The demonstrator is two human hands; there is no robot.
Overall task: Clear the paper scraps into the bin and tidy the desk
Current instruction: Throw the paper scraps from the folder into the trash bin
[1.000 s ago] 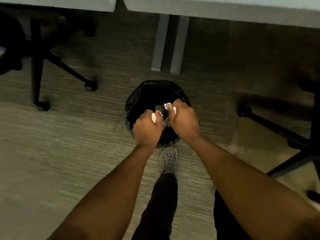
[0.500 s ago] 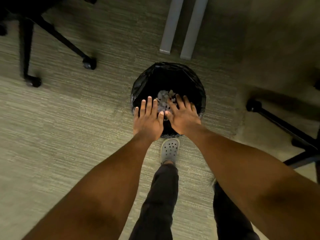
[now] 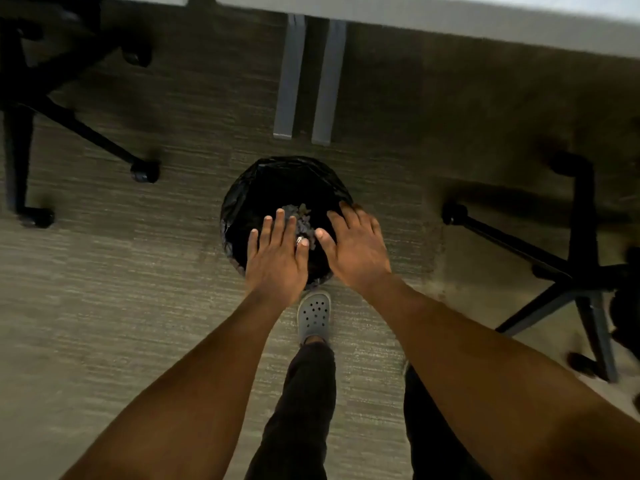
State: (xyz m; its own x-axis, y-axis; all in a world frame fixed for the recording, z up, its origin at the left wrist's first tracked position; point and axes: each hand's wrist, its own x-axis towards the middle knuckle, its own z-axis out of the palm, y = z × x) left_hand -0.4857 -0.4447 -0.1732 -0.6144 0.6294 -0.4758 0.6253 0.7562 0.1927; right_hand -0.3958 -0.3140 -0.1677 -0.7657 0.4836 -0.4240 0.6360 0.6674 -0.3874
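Both hands (image 3: 318, 254) spread over bin (image 3: 242, 202); no writing.

light: dim | shadows: dark under the far desk (image 3: 450, 19) and both chairs | blur: soft all over, worst at right edge | edges: lines bend

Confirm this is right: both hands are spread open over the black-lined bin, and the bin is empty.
Not quite. Both the left hand and right hand are spread open over the black-lined bin, but the bin is not empty: the head view shows a pile of paper scraps lying inside it, between the two hands.
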